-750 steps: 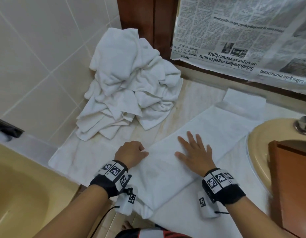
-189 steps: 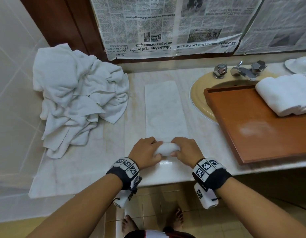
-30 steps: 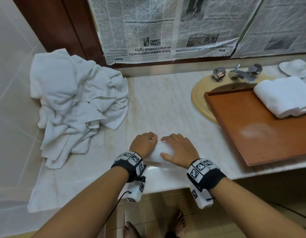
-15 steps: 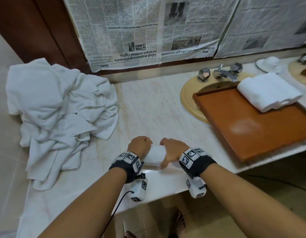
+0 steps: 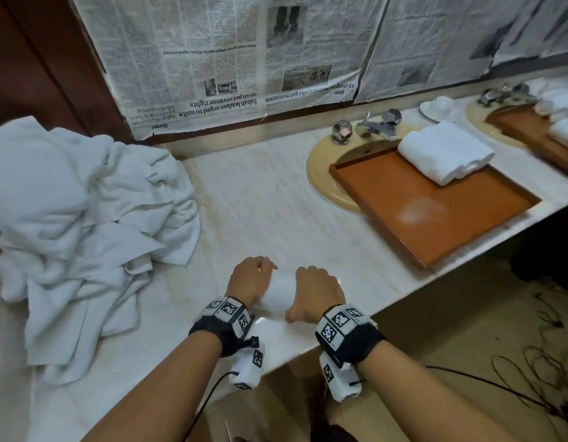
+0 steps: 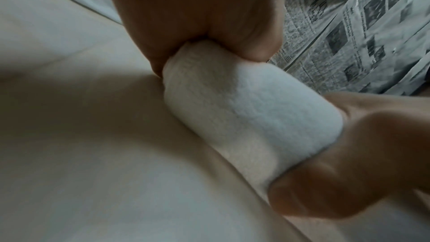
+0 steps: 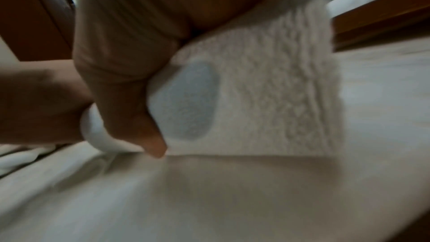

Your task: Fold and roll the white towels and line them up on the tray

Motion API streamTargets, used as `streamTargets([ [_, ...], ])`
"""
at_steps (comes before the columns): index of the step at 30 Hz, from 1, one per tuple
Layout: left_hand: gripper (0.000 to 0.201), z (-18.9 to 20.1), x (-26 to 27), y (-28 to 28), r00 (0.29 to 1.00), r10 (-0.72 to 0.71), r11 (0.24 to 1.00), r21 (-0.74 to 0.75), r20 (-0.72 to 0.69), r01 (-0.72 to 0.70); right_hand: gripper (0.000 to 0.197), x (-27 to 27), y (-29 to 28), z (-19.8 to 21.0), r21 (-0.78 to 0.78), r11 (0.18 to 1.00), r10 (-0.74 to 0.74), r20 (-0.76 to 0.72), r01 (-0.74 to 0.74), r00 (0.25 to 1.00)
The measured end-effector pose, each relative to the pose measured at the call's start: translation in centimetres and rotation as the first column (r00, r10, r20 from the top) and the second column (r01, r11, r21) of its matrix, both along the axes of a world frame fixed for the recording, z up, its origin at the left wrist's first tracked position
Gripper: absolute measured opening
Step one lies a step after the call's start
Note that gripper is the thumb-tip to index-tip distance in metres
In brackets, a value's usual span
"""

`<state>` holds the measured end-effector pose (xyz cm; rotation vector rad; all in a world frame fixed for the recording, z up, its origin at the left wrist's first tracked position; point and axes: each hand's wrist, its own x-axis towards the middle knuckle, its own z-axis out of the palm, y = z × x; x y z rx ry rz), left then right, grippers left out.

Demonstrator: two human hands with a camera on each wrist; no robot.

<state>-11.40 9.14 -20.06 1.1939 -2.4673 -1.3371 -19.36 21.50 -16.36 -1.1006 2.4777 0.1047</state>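
Fingers (image 6: 253,30) grip rolled towel (image 5: 277,293); tray (image 5: 387,199) holds towels (image 5: 445,151) (rolled).

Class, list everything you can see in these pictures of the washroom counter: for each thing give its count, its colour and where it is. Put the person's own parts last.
Rolled towel: one, white, near counter edge, gripped by both hands.
Towel pile: one heap, white, unfolded, left end of counter.
Rolled towels on tray: at least two, white, far end of tray.
Tray: one, brown wood, across the sink.
Sink: one, yellow, right of centre.
Tap: one, chrome, two knobs, behind sink.
Cup on saucer: one, white, far right.
Newspaper: several sheets, grey print, covering the wall.
Counter: one, pale marble.
Second tray: one, brown, far right, blurred.
Left hand: curled round roll's left end.
Right hand: curled round roll's right end.
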Motion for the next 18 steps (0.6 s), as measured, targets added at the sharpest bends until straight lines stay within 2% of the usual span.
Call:
streamTargets([
  [2,0.038,0.0,0.6,0.3,0.999,0.006,1.000,0.006,-0.037,-0.006,0.063,0.8,0.4,0.0,-0.039,0.999,-0.020,0.000,0.020,1.000],
  [7,0.033,-0.5,1.4,0.8,0.993,0.052,0.996,0.072,-0.102,-0.045,0.073,1.3,1.1,0.0,-0.051,0.999,-0.001,0.022,0.002,1.000],
  [12,0.031,-0.9,1.6,1.3,0.976,0.144,0.981,0.152,-0.161,-0.120,0.077,-0.4,1.7,0.3,-0.077,0.997,-0.013,0.196,0.028,0.981],
  [15,0.046,-0.7,0.7,1.6,0.984,0.126,0.991,0.056,-0.128,-0.120,0.078,-2.7,2.2,0.8,-0.093,0.986,-0.098,0.334,0.137,0.937],
  [18,0.048,-2.2,-1.2,1.6,0.994,0.094,0.995,-0.025,-0.052,-0.096,0.077,-6.2,3.1,1.1,-0.149,0.912,-0.250,0.537,0.382,0.806],
])
